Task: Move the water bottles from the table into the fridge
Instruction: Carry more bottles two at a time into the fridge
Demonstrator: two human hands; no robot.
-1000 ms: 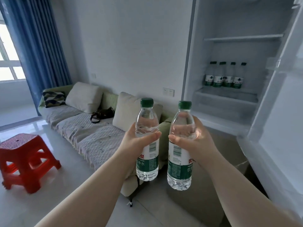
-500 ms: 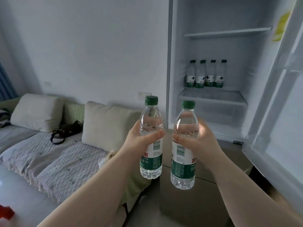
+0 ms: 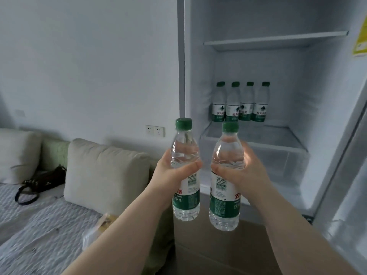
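Gripping one water bottle each, both hands are raised in front of the open fridge (image 3: 182, 56). Left hand (image 3: 170, 175) wraps the left bottle (image 3: 185, 175) around its upper body, thumb across the near side just above the label, fingers curled behind and seen through the clear plastic. Right hand (image 3: 241, 173) wraps the right bottle (image 3: 226, 181) the same way, thumb on the near side at the top of the label, fingers round the far side. Both bottles upright, green caps on top, green and white labels, barcode facing camera. Bottles are near each other, not touching; thumb tips point toward each other across the gap. Neither bottle is resting on anything.

Below the bottles, brown cardboard box (image 3: 218, 251). Left side: sofa with grey quilted cover (image 3: 39, 231), beige cushion (image 3: 103, 175), black bag (image 3: 41, 181) further back, second cushion (image 3: 15, 155) at the left edge.

Farther back: white wall socket (image 3: 155, 131) beside the fridge. Inside the fridge, four more bottles (image 3: 240, 104) stand in a row at the back of the middle shelf (image 3: 268, 139), touching or nearly so. Upper shelf (image 3: 274, 39) above them. Fridge door (image 3: 353, 175) swung open on the right, yellow sticker (image 3: 360, 40) near its top.
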